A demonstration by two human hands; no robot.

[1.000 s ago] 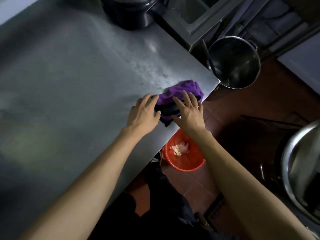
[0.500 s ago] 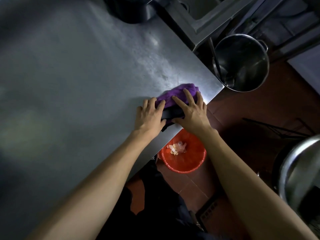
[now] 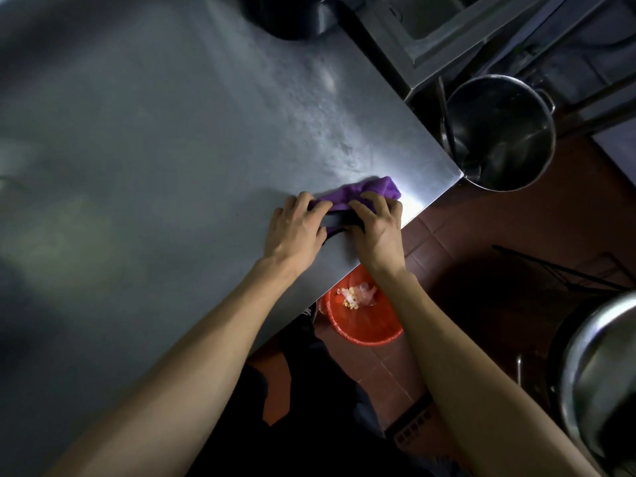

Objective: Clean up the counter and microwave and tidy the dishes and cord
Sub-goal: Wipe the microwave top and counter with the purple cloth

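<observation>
A purple cloth (image 3: 375,189) lies bunched on the steel counter (image 3: 172,166), close to its right corner. Both hands press down on its near side. My left hand (image 3: 296,228) has curled fingers on the cloth's left end. My right hand (image 3: 378,225) grips the right end, fingers bent over the fabric. Between the hands a dark part of the cloth (image 3: 339,220) shows. The cloth's underside is hidden.
An orange bucket (image 3: 364,325) holding food scraps sits on the red tiled floor below the counter edge. A large steel pot (image 3: 499,132) stands beyond the counter corner. Another steel vessel (image 3: 599,373) is at the right. A dark round appliance (image 3: 292,15) sits at the counter's far edge.
Both hands have drawn closer together over the cloth, and their fingers have curled from flat and spread to gripping. The cloth is bunched tighter.
</observation>
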